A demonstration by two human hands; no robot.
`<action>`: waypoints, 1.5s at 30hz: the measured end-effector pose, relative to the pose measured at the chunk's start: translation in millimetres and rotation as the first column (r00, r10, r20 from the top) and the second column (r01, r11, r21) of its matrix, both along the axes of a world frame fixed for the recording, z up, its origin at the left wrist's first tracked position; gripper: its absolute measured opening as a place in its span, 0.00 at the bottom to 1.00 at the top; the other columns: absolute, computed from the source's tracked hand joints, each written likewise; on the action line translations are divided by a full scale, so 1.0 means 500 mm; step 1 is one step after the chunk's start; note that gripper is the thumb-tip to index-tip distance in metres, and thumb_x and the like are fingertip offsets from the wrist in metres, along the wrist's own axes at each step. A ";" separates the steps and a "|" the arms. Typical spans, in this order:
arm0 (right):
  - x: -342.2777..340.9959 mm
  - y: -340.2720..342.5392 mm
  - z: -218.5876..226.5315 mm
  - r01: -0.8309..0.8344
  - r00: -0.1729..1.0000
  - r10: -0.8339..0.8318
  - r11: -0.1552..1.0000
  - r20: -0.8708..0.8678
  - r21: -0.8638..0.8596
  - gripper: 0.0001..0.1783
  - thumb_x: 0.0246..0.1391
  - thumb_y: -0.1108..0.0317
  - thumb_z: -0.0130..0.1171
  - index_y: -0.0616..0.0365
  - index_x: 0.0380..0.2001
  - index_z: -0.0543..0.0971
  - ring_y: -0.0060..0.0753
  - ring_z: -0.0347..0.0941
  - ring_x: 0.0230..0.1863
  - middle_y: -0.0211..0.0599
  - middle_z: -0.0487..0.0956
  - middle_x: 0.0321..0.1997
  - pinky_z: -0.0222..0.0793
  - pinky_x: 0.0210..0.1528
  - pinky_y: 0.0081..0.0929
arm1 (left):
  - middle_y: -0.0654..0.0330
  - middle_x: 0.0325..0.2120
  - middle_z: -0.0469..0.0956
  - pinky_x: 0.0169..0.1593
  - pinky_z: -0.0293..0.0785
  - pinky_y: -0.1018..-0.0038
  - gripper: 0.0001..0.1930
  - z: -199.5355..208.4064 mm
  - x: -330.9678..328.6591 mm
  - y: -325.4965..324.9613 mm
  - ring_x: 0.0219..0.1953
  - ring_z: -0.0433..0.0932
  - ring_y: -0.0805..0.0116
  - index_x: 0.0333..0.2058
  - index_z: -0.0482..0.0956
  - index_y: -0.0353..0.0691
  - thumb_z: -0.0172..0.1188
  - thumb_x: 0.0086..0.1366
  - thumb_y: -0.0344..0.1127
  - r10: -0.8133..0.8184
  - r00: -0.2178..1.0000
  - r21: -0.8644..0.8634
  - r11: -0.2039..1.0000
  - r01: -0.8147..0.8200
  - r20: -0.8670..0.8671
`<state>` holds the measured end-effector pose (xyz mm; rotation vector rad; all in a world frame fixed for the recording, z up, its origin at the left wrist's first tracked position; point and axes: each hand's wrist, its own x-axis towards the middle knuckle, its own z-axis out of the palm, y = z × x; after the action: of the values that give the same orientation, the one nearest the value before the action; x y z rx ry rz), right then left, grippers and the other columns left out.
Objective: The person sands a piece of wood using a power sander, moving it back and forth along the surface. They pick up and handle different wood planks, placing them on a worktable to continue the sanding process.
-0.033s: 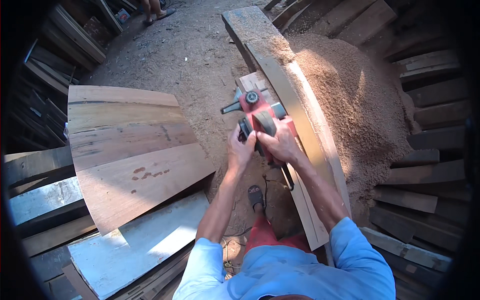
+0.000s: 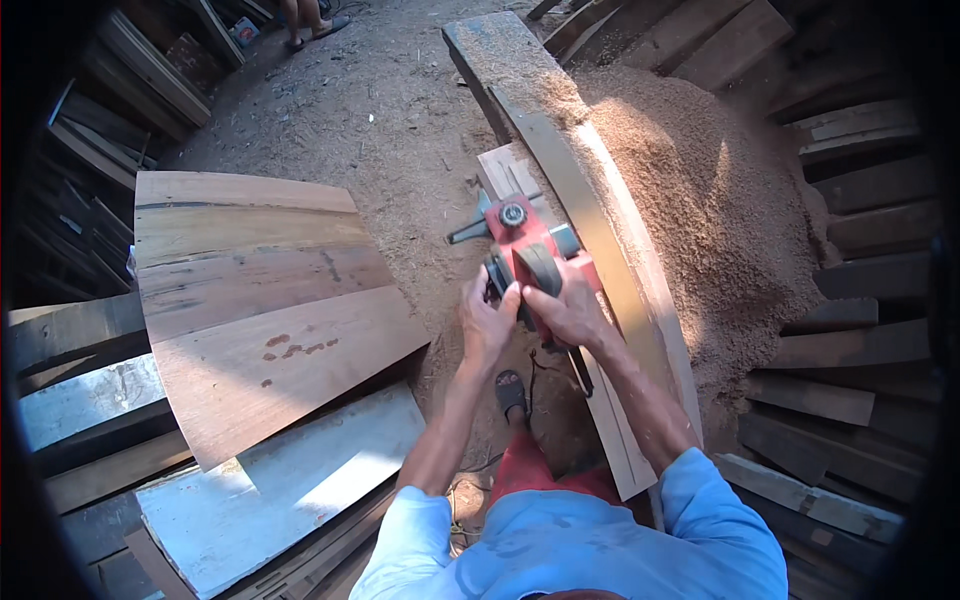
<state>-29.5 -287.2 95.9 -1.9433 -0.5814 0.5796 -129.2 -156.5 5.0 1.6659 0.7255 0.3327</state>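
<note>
A red electric hand planer [image 2: 515,237] with a black front knob and a grey side fence rests on a narrow pale board [image 2: 617,430]. My right hand [image 2: 568,308] is closed round the planer's rear handle. On the tool's left side, my left hand [image 2: 488,320] grips its dark body, the thumb near my right thumb. The narrow board lies along the left side of a long thick wooden beam [image 2: 570,175], which is strewn with shavings. The planer's underside is hidden. A dark cord [image 2: 531,375] hangs down below the tool.
A big heap of wood shavings [image 2: 690,200] lies right of the beam. At left, a wide plank panel [image 2: 270,285] sits above a whitish sheet [image 2: 300,500]. Stacked timber [image 2: 860,350] lines the right side. Another person's legs [image 2: 303,15] show at far left.
Both hands and the planer have shifted slightly nearer to me and to the right along the narrow board. More of the board's far end shows.
</note>
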 end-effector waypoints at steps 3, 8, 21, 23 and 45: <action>-0.121 -0.127 0.031 0.017 0.993 -0.017 1.000 -0.117 -0.002 0.24 0.55 0.63 0.68 0.66 0.51 0.79 0.48 0.84 0.44 0.53 0.84 0.40 0.78 0.50 0.41 | 0.50 0.52 0.74 0.55 0.76 0.66 0.37 0.035 -0.134 -0.138 0.52 0.78 0.59 0.68 0.69 0.32 0.72 0.65 0.41 -0.034 0.984 0.015 0.999 0.037 -0.174; -0.180 -0.194 -0.009 0.042 0.980 -0.048 0.999 -0.194 -0.032 0.21 0.54 0.64 0.69 0.64 0.46 0.78 0.41 0.82 0.38 0.48 0.81 0.35 0.77 0.43 0.40 | 0.52 0.52 0.74 0.54 0.76 0.68 0.40 0.028 -0.193 -0.204 0.50 0.77 0.61 0.69 0.67 0.30 0.74 0.64 0.41 -0.002 0.989 -0.026 1.000 -0.002 -0.148; 0.176 0.214 0.071 -0.060 0.965 0.080 0.995 -0.251 0.085 0.19 0.58 0.61 0.62 0.68 0.41 0.77 0.35 0.79 0.19 0.45 0.79 0.21 0.77 0.24 0.36 | 0.49 0.32 0.86 0.42 0.81 0.61 0.19 -0.004 0.206 0.239 0.34 0.86 0.57 0.47 0.85 0.35 0.69 0.65 0.44 0.025 0.998 0.059 0.998 -0.028 0.058; 0.203 0.253 0.093 -0.073 0.956 0.098 0.992 -0.275 0.101 0.15 0.59 0.62 0.58 0.65 0.41 0.78 0.31 0.76 0.15 0.41 0.79 0.20 0.74 0.16 0.32 | 0.51 0.29 0.87 0.40 0.82 0.61 0.20 0.024 0.248 0.270 0.30 0.86 0.57 0.46 0.86 0.35 0.69 0.65 0.46 0.061 0.996 0.052 0.997 -0.065 0.065; -0.385 -0.024 -0.148 -0.395 0.744 0.266 0.915 -0.613 -0.083 0.36 0.57 0.63 0.67 0.65 0.66 0.70 0.44 0.80 0.55 0.51 0.83 0.54 0.73 0.60 0.41 | 0.43 0.53 0.80 0.54 0.80 0.62 0.34 -0.074 0.201 0.056 0.44 0.84 0.58 0.61 0.70 0.27 0.70 0.65 0.44 0.123 0.986 -0.044 0.991 -0.129 -0.117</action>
<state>-222.0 -299.1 21.8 -1.7105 -0.4722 1.4707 -28.9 -128.6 -32.0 1.6037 0.9200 0.3069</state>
